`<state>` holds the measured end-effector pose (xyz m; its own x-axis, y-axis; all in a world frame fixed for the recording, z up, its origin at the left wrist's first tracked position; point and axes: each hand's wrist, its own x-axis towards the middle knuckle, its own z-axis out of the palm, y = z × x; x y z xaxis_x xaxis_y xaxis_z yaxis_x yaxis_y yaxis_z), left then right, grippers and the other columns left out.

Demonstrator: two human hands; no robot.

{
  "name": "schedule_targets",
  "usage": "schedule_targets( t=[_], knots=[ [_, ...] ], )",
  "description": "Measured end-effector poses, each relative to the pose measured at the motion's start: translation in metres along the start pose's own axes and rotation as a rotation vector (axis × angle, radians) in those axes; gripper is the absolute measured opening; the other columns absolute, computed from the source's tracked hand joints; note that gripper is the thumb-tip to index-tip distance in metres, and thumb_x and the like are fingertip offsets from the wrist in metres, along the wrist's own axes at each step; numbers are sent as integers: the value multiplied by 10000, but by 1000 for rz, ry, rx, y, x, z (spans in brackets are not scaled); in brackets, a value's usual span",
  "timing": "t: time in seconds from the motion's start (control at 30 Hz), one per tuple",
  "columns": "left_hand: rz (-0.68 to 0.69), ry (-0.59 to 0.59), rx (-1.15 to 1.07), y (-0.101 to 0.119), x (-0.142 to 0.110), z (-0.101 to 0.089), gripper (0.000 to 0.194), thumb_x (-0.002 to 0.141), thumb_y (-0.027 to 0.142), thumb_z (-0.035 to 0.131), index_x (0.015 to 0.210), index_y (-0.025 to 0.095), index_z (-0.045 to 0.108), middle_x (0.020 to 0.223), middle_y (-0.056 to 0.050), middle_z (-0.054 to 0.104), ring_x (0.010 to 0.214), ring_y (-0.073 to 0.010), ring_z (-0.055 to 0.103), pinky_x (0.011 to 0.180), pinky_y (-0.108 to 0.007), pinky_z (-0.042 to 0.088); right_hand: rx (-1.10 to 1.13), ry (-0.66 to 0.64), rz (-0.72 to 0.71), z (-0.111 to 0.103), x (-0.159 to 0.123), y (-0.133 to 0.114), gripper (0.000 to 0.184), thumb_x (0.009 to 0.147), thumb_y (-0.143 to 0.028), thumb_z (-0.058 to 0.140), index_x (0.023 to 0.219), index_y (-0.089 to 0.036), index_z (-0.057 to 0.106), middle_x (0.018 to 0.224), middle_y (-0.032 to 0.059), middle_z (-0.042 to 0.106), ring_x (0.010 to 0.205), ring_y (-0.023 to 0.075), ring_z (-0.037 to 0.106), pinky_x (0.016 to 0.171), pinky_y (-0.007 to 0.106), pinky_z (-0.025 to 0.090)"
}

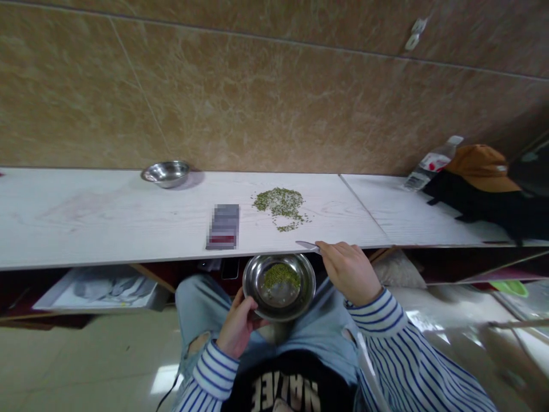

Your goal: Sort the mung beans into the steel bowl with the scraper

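Note:
My left hand grips the rim of a stainless steel bowl, thumb inside the edge and fingers beneath. Small green beans, like mung beans, lie in that bowl, which is just under the counter's front edge, above my lap. In my closed right hand is a thin metal utensil with a tapered end; whether it is a spoon or a knife I cannot tell. Its tip points left over the counter edge. More green beans lie scattered on the white counter beyond it.
A second steel bowl stands by the wall at the back left. A phone-shaped, pixelated object lies left of the scattered beans. At the right are a plastic bottle, an orange cap and a black bag-like item. Open shelves run below.

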<state>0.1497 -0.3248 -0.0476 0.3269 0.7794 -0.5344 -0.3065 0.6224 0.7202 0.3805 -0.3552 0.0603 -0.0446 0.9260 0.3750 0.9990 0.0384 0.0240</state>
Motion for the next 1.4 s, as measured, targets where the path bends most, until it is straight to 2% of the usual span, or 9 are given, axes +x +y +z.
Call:
schedule_targets(
  t=[0.2,0.4,0.53,0.7,0.87,1.03,1.23,1.4],
  knots=[
    [16,33,14,10,6,-1,312,604,110,518,893,227,536,677,44,557,568,-115,522,489,-252,463,14,58,39,2,1,16,276,907,-217,402,1093,-152,596,880,67,681,830,157,591,727,276,371],
    [-33,52,5,17,12,-3,255,590,118,510,823,214,548,631,52,546,563,-110,500,480,-228,413,47,108,114,10,7,32,266,898,-246,418,1056,-143,605,888,71,673,809,164,595,748,286,403],
    [-69,60,18,19,13,-3,295,630,147,518,914,217,564,609,52,547,540,-113,476,484,-240,408,75,127,134,15,14,45,235,888,-270,432,999,-164,610,901,68,671,807,168,596,744,293,413],
    [-63,72,26,20,15,0,357,692,212,538,1048,231,548,715,28,593,641,-140,518,536,-264,434,100,29,93,23,29,59,224,901,-279,419,987,-174,597,890,62,667,819,165,591,734,286,404],
    [-57,89,34,19,26,2,342,708,219,539,1049,218,563,777,11,618,680,-146,534,547,-257,423,112,-89,-26,28,46,53,210,917,-259,413,973,-192,604,855,43,668,822,147,580,747,276,365],
    [-77,103,1,21,32,6,435,707,213,557,1141,236,534,884,1,659,742,-159,573,592,-269,447,119,-167,-150,32,67,37,195,919,-272,431,955,-219,615,830,26,661,830,142,566,736,280,324],
    [-129,161,-75,22,37,9,535,644,205,591,1173,258,529,984,-18,696,966,-235,594,677,-305,476,85,-130,-206,49,96,33,195,922,-246,424,977,-221,609,828,25,661,834,141,555,725,289,293],
    [-123,172,-93,27,39,16,469,614,193,596,1079,255,603,972,-24,705,974,-248,600,665,-300,473,66,-127,-208,61,119,39,188,920,-233,429,995,-221,601,829,21,664,827,140,553,707,293,276]
  ],
)
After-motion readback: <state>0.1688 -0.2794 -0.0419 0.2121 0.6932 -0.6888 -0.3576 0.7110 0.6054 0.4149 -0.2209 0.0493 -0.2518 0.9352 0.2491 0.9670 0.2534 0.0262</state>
